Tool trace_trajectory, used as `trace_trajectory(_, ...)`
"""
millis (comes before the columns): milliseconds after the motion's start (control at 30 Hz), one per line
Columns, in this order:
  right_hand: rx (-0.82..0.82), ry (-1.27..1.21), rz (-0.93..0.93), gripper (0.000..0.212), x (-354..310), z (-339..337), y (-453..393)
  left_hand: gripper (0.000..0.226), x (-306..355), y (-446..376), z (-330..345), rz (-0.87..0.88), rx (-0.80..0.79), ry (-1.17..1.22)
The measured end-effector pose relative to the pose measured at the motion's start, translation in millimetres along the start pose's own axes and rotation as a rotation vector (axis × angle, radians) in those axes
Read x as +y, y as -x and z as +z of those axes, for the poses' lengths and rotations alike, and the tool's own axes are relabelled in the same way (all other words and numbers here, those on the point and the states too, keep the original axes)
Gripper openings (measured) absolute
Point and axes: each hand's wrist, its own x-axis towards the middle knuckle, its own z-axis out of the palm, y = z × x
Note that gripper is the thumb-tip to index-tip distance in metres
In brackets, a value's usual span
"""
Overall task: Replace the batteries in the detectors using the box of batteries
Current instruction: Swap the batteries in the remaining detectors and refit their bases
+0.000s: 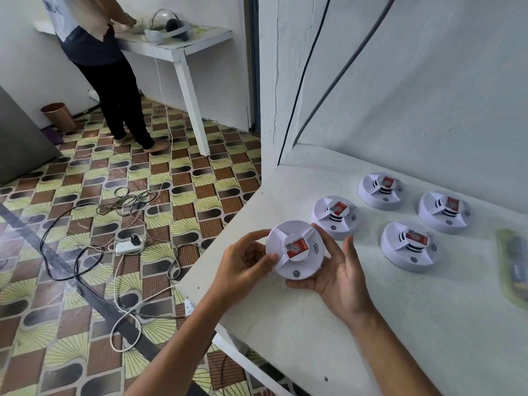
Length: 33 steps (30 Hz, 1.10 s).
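Standing at the far left, a second person point(94, 52) works at a white side table point(183, 44), with a copper bin point(58, 115) on the patterned floor point(85, 281) nearby. A power strip point(128, 246) lies among tangled cables point(125, 201) on that floor. The left hand point(243, 267) grips the left edge of a white detector point(295, 250), fingers curled over its rim. The detector is held just above the near edge of the white counter point(314, 324), red label facing up. The right hand point(340, 272) cradles it from beneath and from the right, fingers curled up round its rim. Four more detectors sit on the counter beyond: one point(335, 217) just behind the held unit, one point(381, 190) farther back, one point(410, 246) to the right, one point(444, 212) behind that. A green battery pack point(513, 267), blurred, lies at the far right edge of the counter.
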Motion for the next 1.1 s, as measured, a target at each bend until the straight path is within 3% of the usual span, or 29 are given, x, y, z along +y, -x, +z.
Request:
trace_trajectory(433, 0.018, 0.012, 0.026, 0.095, -0.2, -0.5, -0.1, 0.053, -1.1, 0.0, 0.2, -0.013, 0.006, 0.018)
trace_trajectory(1100, 0.028, 0.025, 0.027, 0.095, -1.3, 1.1, 1.0, 0.050, 1.9, 1.5, 0.5, -0.011, 0.010, 0.008)
